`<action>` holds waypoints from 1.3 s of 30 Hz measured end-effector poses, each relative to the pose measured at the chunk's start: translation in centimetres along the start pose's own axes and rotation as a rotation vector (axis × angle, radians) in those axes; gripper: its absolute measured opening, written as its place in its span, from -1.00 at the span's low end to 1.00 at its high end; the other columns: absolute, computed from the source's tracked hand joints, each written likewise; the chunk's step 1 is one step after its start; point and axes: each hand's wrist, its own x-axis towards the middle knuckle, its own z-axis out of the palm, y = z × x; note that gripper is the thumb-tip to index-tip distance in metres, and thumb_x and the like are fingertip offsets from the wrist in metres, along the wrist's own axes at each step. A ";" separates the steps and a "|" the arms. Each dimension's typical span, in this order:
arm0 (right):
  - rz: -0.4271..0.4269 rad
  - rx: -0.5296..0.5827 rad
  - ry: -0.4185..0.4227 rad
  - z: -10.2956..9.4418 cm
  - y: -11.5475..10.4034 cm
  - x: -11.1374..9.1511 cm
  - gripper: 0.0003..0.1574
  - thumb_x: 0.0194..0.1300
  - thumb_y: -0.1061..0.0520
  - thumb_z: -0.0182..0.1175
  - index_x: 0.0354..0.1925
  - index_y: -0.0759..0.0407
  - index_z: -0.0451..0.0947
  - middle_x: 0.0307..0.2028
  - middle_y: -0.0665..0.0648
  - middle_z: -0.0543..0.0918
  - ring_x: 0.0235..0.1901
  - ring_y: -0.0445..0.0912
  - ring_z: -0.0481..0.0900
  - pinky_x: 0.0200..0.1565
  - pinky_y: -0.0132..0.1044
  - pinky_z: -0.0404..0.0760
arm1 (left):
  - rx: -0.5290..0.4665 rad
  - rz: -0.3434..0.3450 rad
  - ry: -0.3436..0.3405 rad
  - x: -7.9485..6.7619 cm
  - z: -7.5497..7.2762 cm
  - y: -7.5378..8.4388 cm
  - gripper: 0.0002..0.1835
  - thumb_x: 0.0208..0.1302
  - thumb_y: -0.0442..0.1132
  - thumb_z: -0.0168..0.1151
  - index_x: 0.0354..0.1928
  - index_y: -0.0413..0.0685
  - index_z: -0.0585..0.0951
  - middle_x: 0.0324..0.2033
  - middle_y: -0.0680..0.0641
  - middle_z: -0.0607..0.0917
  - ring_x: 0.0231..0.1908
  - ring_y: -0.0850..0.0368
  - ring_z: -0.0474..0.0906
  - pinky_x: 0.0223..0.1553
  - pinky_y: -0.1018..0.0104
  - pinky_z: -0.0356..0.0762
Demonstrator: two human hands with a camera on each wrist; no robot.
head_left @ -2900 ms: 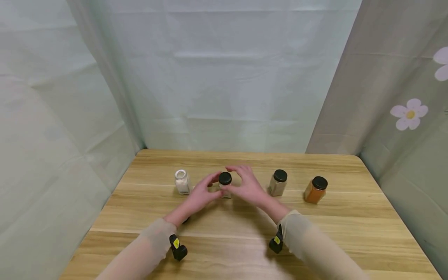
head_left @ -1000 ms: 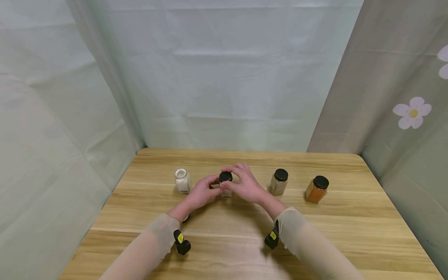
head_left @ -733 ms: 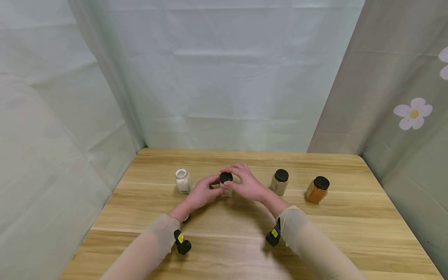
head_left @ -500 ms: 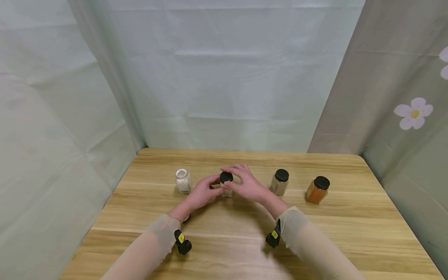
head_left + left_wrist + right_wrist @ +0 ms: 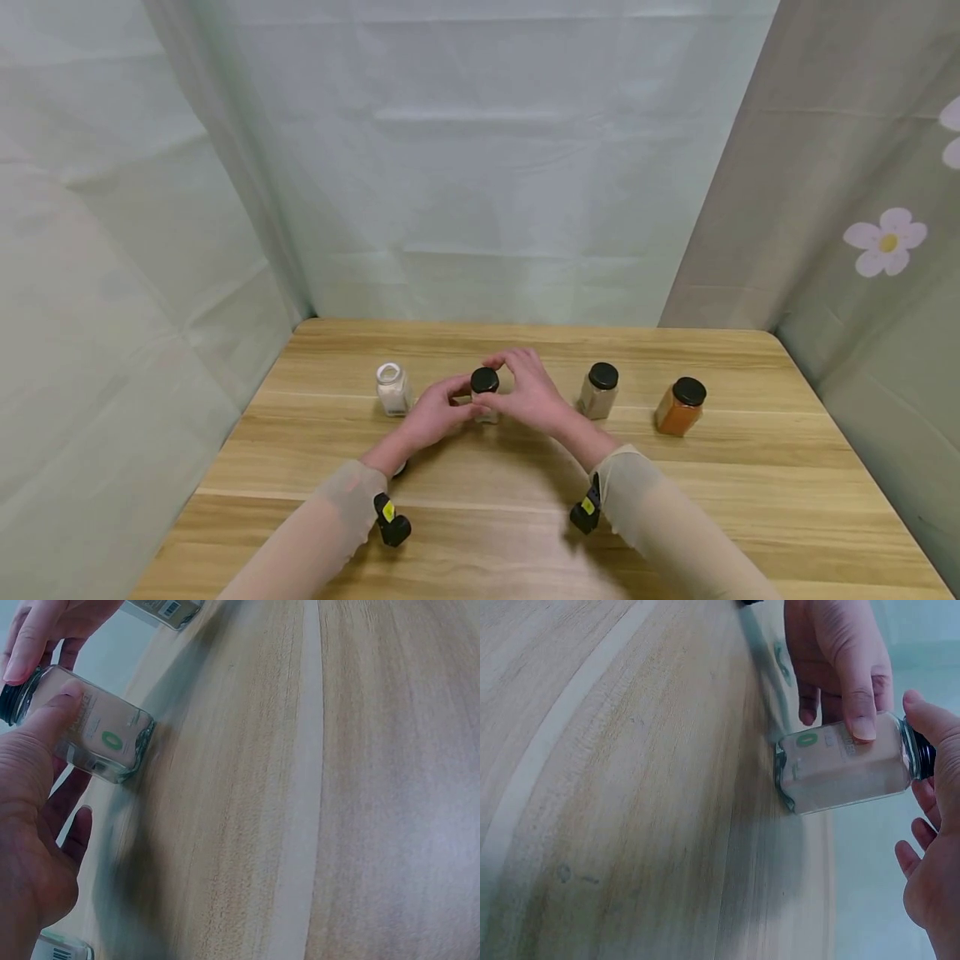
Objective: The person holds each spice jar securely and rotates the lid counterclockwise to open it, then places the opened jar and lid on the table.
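My left hand grips the clear glass spice jar round its body, thumb on the labelled side. This jar stands upright on the table and holds pale beige powder. At its top, the thumb and fingers of my right hand are curled about the black screw lid. Seen from the right wrist, that thumb lies at the lid's edge. To the left of my left hand stands a lidless jar of whitish powder. Part of a small round black-and-white piece shows beside my left wrist; the rest is hidden.
Right of my hands stand two more black-lidded jars, one with greyish-tan powder and one with orange powder. All rest on a wooden table, with pale cloth hanging behind and at the sides.
My left fingers have come in round the jar since the oldest frame. My right fingers closed about the lid, and now the index finger has loosened and shifted round its rim.
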 end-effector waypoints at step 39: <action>-0.046 0.065 -0.042 0.3 0.3 -0.3 -0.31 0.30 -0.01 0.43 0.36 -0.05 0.53 0.25 0.03 0.51 0.27 -0.01 0.28 0.25 0.10 0.37 | -0.010 -0.035 -0.015 -0.1 0.0 0.2 -0.50 0.32 -0.07 0.44 0.29 0.19 0.62 0.16 0.06 0.67 0.15 0.09 0.54 0.03 0.13 0.57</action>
